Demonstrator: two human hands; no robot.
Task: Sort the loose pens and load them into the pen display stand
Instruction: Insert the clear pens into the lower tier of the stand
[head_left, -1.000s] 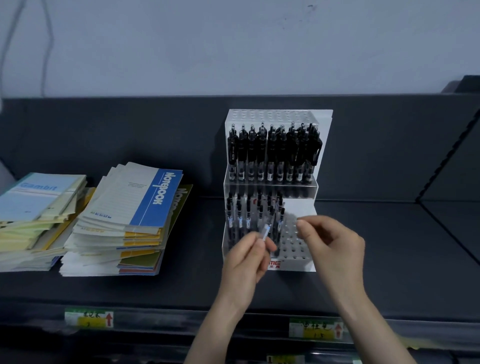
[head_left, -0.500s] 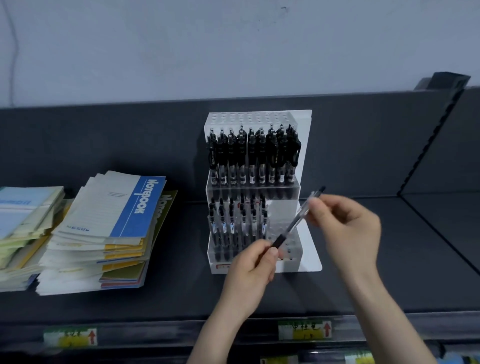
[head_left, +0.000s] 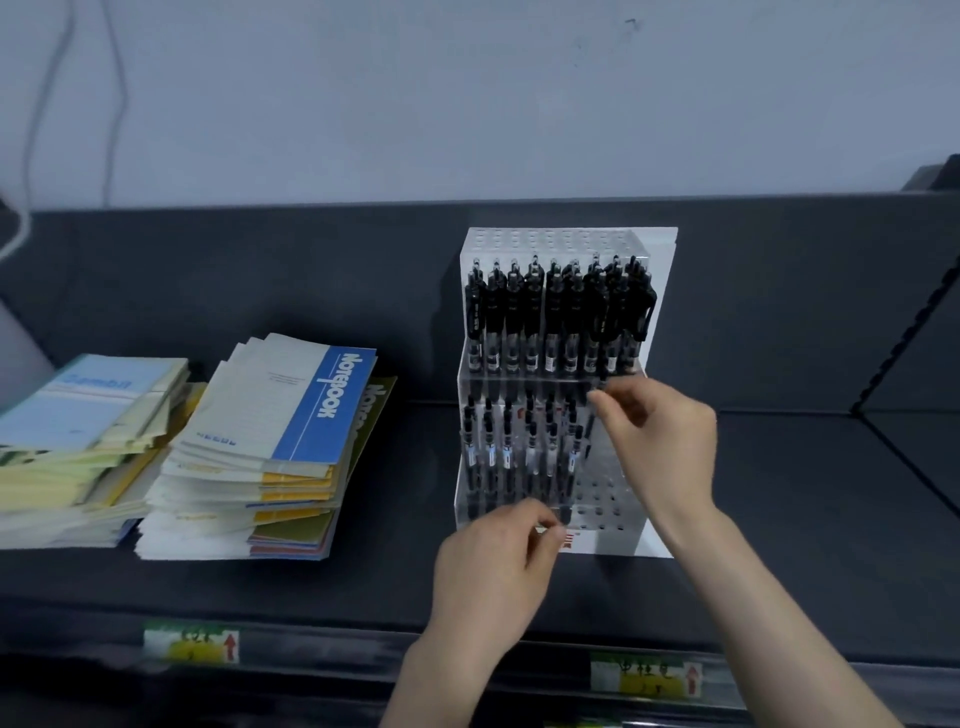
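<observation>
Grey wall (head_left: 467, 104) at the back with one thin cable (head_left: 117, 104) hanging down around 10 o'clock, and below it a dark shelf (head_left: 805, 519) that everything sits on.

Two stacks of notebooks sit at 9 o'clock from the stand. The far-left stack (head_left: 78, 415) has a pale blue cover on top. The nearer stack (head_left: 280, 405) has a blue-and-white "Notebook" cover.

One clear acrylic pen display stand (head_left: 550, 241) sits dead centre, with two tiers. The upper tier is packed with black pens, too crowded for me to count properly. The lower tier is filled only on its left side, and the holes toward 4 o'clock are bare.

Two hands are in the shot. The right hand (head_left: 670, 447) comes in from 5 o'clock and covers the stand's right edge. Its thumb and fingertips are pinched round the top of one pen (head_left: 589, 435). That pen hangs roughly upright, just right of the loaded lower rows, tip pointing down over the bare holes.

The left hand (head_left: 493, 571) is at 6 o'clock from the stand, fingers curled in, with the fingertips right at the front edge. Honestly can't tell if it's pinching anything or just clenched.

Two yellow-green price labels are on the shelf lip, one (head_left: 192, 642) at 7 o'clock and one (head_left: 647, 675) at 5 o'clock.
</observation>
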